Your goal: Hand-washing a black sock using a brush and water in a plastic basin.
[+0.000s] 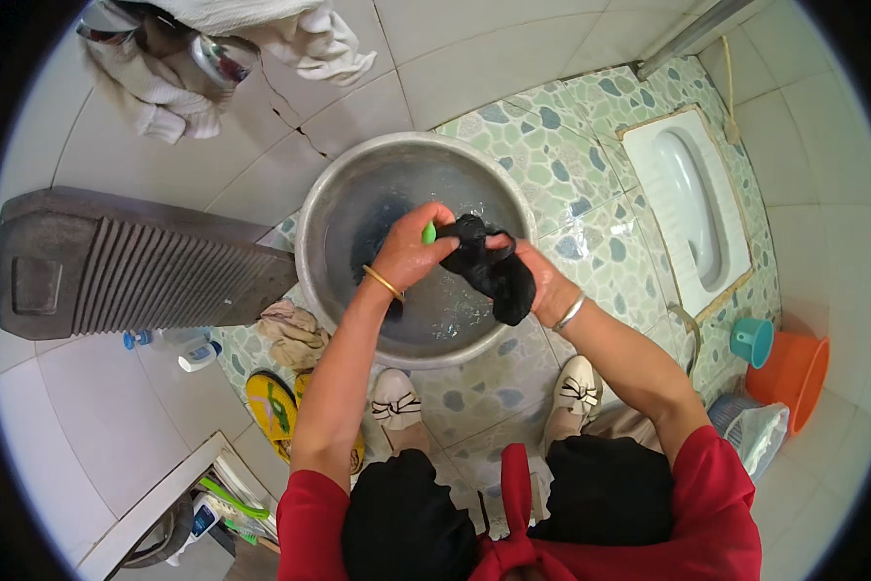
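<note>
Over a large round metal basin (314, 208) of cloudy water, both my hands are closed. My right hand (549, 286) grips a wet, bunched black cloth (474, 261) from its right side, and one end of it hangs down by the wrist. In my left hand (411, 254) a small bright green object (428, 232) shows between thumb and fingers; most of it is hidden, so its kind is unclear. My left thumb touches the cloth's left end. Something dark lies under the water on the basin's left side.
A dark ridged washboard (154, 266) stands left of the basin. Below it are a beige cloth (292, 334), a white bottle (200, 356) and yellow slippers (271, 407). On the right are a squat toilet (692, 203), a teal cup (751, 342) and an orange bucket (794, 378).
</note>
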Demonstrator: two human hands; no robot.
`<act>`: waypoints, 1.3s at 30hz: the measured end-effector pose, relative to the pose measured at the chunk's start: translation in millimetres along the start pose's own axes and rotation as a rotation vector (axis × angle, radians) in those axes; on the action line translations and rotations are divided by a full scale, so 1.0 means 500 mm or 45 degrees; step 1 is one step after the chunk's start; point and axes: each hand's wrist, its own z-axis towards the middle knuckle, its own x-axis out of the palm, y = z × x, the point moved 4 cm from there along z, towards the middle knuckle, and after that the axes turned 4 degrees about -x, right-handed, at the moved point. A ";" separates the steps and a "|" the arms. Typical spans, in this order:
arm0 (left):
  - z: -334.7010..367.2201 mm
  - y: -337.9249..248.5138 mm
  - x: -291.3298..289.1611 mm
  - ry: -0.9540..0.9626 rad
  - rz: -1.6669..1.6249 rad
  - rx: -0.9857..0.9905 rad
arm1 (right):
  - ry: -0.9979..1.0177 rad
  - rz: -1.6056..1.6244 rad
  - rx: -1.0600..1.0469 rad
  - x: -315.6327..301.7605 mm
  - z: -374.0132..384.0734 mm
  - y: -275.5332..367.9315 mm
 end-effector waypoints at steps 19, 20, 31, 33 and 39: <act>-0.004 -0.024 -0.027 -0.840 0.086 0.356 | -0.024 -0.705 -0.386 0.101 -0.050 -0.029; -0.006 -0.057 -0.005 -0.736 0.125 0.564 | -0.022 -0.703 -0.379 0.103 -0.053 -0.032; -0.009 0.036 -0.043 -0.734 -0.800 -0.466 | 0.152 -0.537 -0.321 0.118 -0.065 -0.010; -0.006 -0.042 -0.020 -0.803 -0.239 0.096 | 0.180 -0.485 -0.284 0.120 -0.063 -0.029; 0.055 0.024 -0.027 -0.689 0.008 0.171 | 0.220 -0.392 -0.206 0.129 -0.070 -0.041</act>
